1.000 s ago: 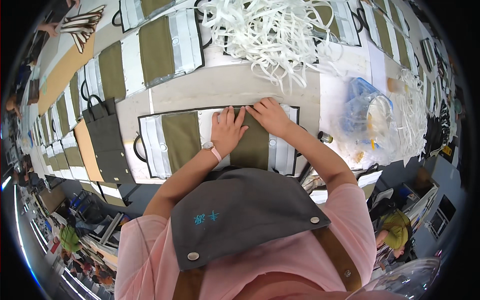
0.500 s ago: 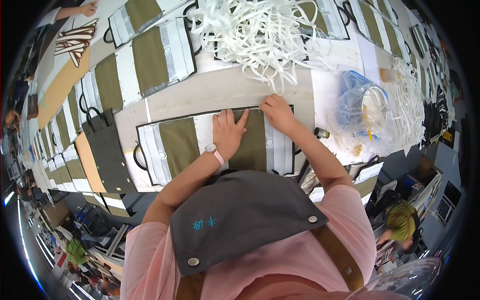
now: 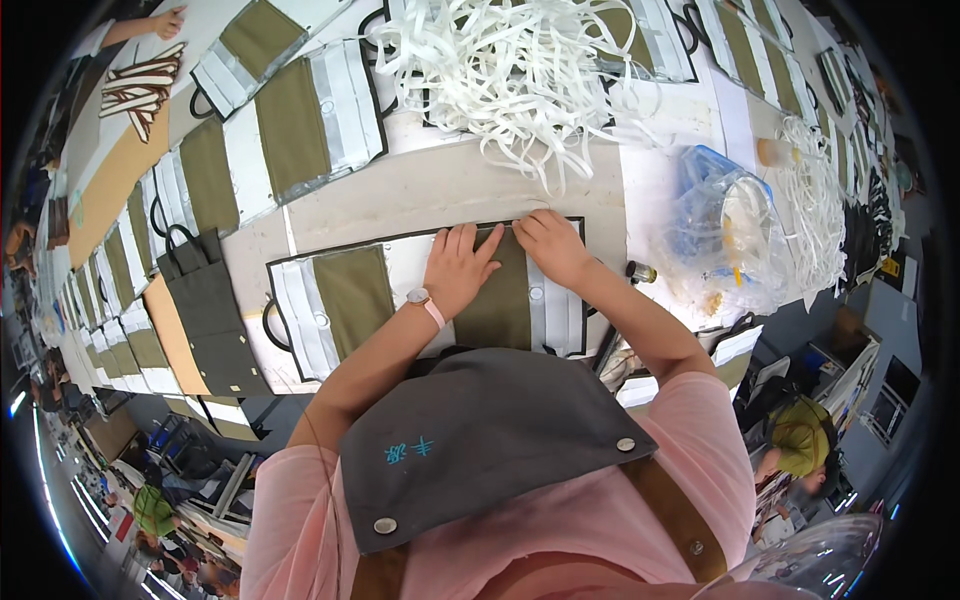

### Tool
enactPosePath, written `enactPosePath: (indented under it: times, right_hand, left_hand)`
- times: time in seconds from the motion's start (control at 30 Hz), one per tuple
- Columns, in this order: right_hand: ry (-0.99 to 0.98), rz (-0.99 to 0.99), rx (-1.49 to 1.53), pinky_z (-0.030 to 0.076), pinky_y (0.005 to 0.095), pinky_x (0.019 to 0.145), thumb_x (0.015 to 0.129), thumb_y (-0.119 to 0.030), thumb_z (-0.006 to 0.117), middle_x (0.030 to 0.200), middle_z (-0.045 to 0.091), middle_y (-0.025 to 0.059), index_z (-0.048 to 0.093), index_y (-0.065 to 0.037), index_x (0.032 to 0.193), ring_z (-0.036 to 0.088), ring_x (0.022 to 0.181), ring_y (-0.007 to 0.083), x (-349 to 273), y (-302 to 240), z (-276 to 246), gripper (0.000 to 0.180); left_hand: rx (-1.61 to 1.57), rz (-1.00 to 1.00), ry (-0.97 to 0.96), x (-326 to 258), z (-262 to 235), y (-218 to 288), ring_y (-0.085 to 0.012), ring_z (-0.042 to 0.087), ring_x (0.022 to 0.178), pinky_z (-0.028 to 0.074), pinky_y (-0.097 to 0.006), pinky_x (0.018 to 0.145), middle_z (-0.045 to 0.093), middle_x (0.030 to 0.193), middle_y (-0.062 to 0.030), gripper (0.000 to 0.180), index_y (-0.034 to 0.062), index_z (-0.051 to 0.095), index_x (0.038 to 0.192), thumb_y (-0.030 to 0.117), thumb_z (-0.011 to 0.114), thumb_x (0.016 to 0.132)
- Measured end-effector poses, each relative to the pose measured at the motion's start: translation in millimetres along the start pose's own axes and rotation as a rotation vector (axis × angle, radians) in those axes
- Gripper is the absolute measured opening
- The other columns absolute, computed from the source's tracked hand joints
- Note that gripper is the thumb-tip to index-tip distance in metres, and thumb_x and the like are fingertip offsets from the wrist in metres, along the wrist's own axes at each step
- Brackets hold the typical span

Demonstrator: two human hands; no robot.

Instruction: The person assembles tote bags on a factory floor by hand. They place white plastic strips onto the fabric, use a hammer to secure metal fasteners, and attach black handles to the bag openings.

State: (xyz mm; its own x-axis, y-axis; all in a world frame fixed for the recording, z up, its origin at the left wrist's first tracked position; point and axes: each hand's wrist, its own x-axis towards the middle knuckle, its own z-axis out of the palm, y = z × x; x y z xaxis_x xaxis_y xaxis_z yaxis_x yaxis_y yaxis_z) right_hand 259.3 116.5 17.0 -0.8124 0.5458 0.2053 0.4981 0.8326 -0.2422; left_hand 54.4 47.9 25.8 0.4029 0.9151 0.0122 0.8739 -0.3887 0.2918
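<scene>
A flat bag panel (image 3: 355, 298) with olive and white bands, clear strips and dark edging lies on the table before me. My left hand (image 3: 458, 268) rests on its middle, open, palm down with the fingers spread toward the far edge. Close beside it, my right hand (image 3: 552, 248) has its bent fingers pressed together at that far edge, closed on the edging. What lies under the right fingertips is hidden. A dark loop handle (image 3: 277, 327) shows at the panel's left end.
A tangled heap of white tape (image 3: 500, 75) lies beyond the panel. To the right are a small dark bottle (image 3: 640, 271) and a clear-and-blue plastic bag (image 3: 725, 225). Similar panels (image 3: 292, 130) and a dark bag (image 3: 200, 310) lie left. Another person's hand (image 3: 168, 22) is far left.
My right hand has drawn slightly toward me, its fingertips now along the panel's far edge instead of reaching past it. My left hand stays on the panel, almost in place.
</scene>
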Motion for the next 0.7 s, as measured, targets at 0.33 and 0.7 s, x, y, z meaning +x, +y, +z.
enactPosePath:
  times: [0.33,0.7]
  right_hand:
    - [0.019,0.107,0.195,0.043,0.0362,0.08,0.072,-0.005,0.058,0.087,0.053,0.0063,0.064,-0.006,0.102,0.052,0.088,0.0254,1,7,-2,0.031]
    - [-0.032,0.402,0.431,0.043,0.0412,0.08,0.074,0.001,0.058,0.086,0.056,0.0113,0.059,-0.004,0.083,0.055,0.086,0.0322,4,23,-6,0.01]
  left_hand:
    - [-0.072,-0.013,0.044,3,-3,-3,-0.029,0.047,0.105,0.037,-0.041,0.093,0.047,0.112,-0.0135,0.057,0.015,0.048,0.133,0.028,0.067,0.08]
    - [-0.072,-0.019,0.006,19,-7,16,-0.0291,0.047,0.106,0.037,-0.041,0.093,0.048,0.113,-0.0133,0.056,0.0132,0.049,0.132,0.024,0.067,0.08]
